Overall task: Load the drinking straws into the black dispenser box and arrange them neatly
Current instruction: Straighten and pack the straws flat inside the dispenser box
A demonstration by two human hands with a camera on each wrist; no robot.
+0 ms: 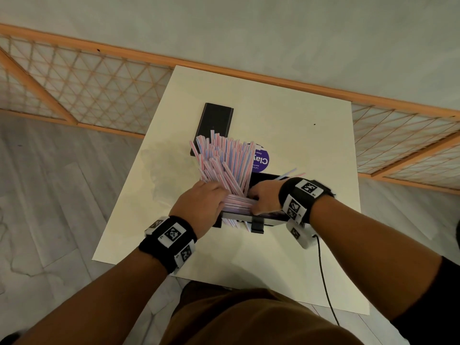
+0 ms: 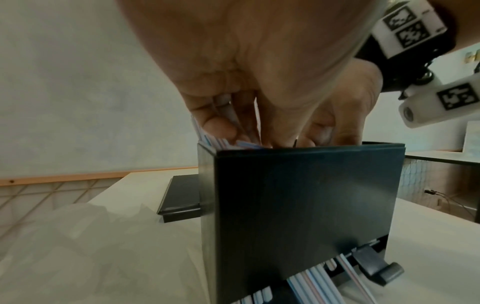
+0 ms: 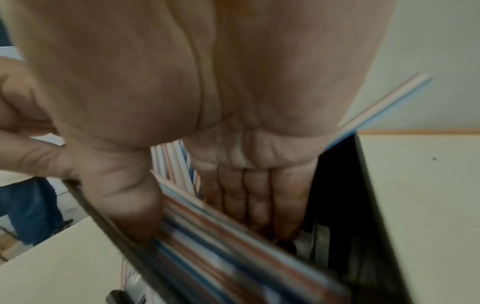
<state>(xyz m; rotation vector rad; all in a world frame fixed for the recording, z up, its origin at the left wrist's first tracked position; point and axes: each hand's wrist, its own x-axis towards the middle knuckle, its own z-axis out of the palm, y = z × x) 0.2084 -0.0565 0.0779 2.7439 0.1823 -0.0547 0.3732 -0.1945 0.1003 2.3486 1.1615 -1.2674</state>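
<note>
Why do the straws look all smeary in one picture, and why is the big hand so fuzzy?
In the right wrist view the straws are streaked with motion blur, and the right hand sits too close to the lens to be sharp; in the left wrist view the left hand is soft too, while the black dispenser box shows a faint sheen; the head view is sharpest, though dim and bent at the edges.

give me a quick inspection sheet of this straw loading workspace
surface: white table, faint smudge at its left
job's things: black dispenser box open, striped straws fanned upright, some flat inside, a few poking out the bottom slot
clutter: black lid behind box; purple round label
grippers: left hand and right hand both in the box, on the straws
cables: black cable from right wrist camera
surroundings: lattice panels, grey floor
</note>
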